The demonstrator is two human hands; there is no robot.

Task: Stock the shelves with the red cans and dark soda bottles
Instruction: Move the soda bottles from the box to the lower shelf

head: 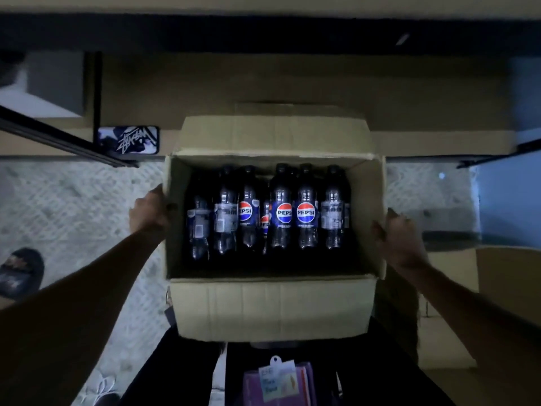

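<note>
An open cardboard box [272, 306] fills the middle of the head view, with its flaps folded out. Several dark soda bottles [281, 209] with blue Pepsi labels lie side by side inside it, caps pointing away from me. My left hand [149, 212] grips the box's left wall, fingers curled round its edge. My right hand [395, 238] grips the right wall the same way. No red cans show in this view.
A tan shelf board [292, 83] runs across behind the box, with a dark shelf edge [263, 33] above it. A phone [128, 139] with a printed case lies at the left by a black rail [58, 136]. Another cardboard box [509, 282] stands at the right. A sandal [20, 272] rests on the pale floor.
</note>
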